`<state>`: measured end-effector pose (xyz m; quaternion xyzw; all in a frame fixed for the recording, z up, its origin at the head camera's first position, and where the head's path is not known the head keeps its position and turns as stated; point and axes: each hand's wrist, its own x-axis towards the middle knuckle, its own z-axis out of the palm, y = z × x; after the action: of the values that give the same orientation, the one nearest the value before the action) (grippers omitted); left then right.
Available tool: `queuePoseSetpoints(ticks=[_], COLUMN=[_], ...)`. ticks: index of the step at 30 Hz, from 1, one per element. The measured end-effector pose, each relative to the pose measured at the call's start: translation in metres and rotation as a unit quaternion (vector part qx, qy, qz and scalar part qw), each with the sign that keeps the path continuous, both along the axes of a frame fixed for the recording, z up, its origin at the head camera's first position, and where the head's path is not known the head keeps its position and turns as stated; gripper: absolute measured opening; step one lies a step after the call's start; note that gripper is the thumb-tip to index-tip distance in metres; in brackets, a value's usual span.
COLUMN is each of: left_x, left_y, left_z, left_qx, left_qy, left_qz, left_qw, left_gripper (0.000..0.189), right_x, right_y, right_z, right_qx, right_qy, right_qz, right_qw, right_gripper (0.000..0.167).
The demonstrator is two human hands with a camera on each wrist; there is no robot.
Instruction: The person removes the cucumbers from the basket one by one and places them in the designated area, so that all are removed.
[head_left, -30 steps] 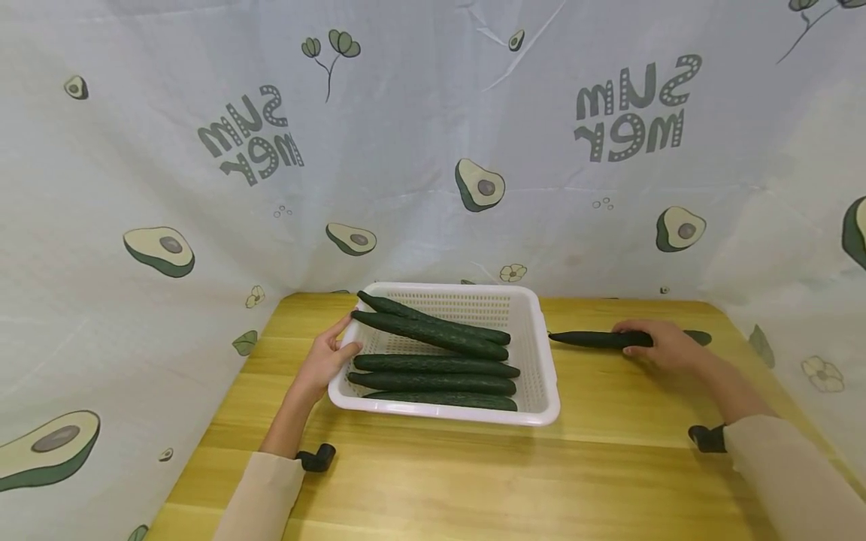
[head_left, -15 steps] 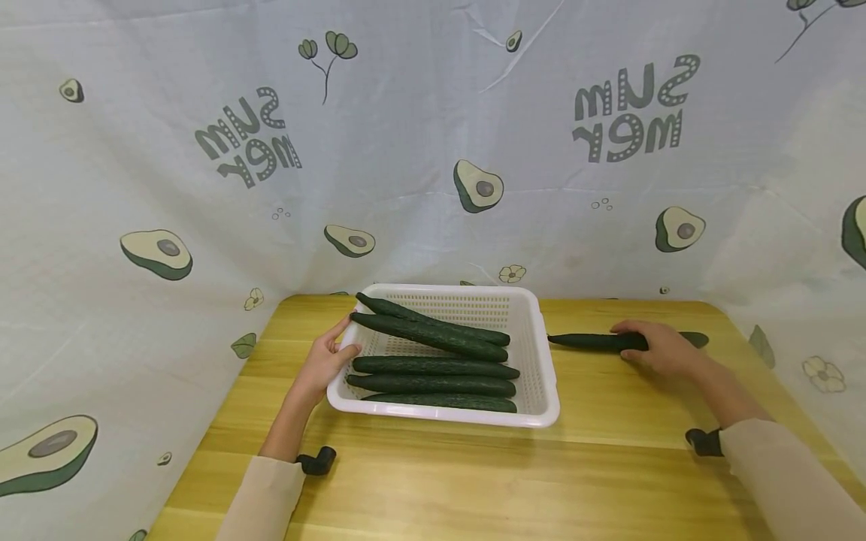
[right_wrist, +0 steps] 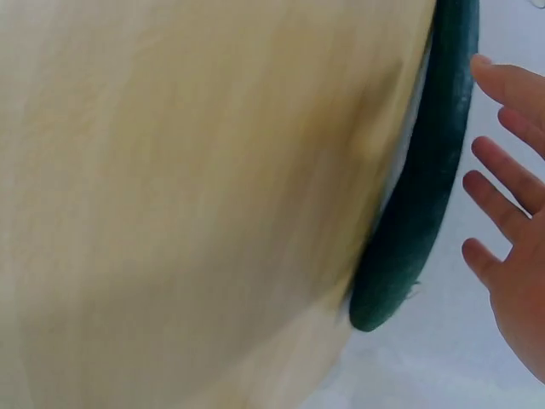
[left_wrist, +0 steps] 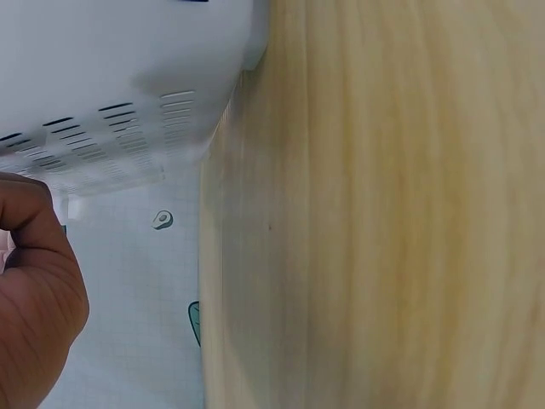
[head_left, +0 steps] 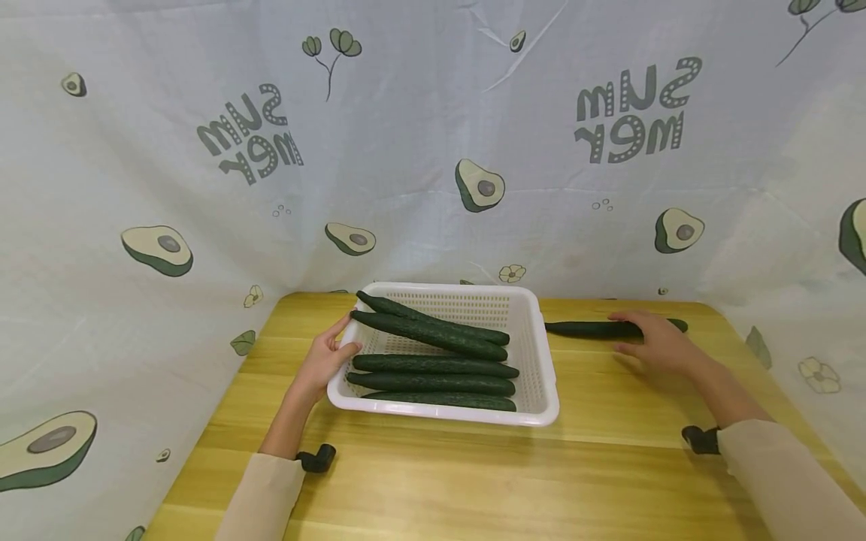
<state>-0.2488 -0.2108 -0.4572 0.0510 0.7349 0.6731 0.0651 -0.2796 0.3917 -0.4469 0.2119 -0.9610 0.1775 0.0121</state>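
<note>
My left hand (head_left: pixel 323 366) grips the left rim of a white plastic basket (head_left: pixel 546 368), thumb over the inner side. In the left wrist view, the curled hand (left_wrist: pixel 38 315) sits beside the slotted basket wall (left_wrist: pixel 111 51). Several dark green cucumbers (head_left: pixel 433 385) lie in the basket; two slant across the back, their left ends on the rim. On the table right of the basket lies one more cucumber (head_left: pixel 582 329). My right hand (head_left: pixel 656 346) hovers over it, partly covering it. The right wrist view has the fingers spread and apart from that cucumber (right_wrist: pixel 426 170).
A wooden table (head_left: pixel 433 481) bears everything. White cloth (head_left: pixel 406 135) with avocado prints hangs behind it and along both sides. Dark wrist cameras, such as the left one (head_left: pixel 316 457), sit at both sleeve cuffs.
The right-hand cucumber has shifted slightly left and back, towards the basket. My right hand's fingers have let go of it and spread apart. The left hand and basket stay put.
</note>
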Motion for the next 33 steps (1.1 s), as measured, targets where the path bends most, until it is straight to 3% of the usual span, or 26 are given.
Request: queuePoseSetpoints(ticks=[6,18,33], left_x=[0.0,0.001,0.0], left_y=[0.0,0.0,-0.001], left_z=[-0.001,0.0,0.001], left_qx=[-0.004,-0.003,-0.006], left_qy=[0.005,-0.003,-0.007], left_qz=[-0.002,0.002,0.004], left_qw=[1.0,1.0,0.9999], left_gripper=[0.071,0.072,0.072], right_x=[0.003,0.007,0.0], right_y=[-0.014,-0.061,-0.139], right_z=[0.015,0.054,0.07], right_qx=[0.004,-0.024,-0.064], right_qy=[-0.015,0.025,0.03], right_qz=[-0.023,-0.011,0.031], right_qw=[0.9996,0.9993,0.997], right_gripper=[0.065,0.063,0.064])
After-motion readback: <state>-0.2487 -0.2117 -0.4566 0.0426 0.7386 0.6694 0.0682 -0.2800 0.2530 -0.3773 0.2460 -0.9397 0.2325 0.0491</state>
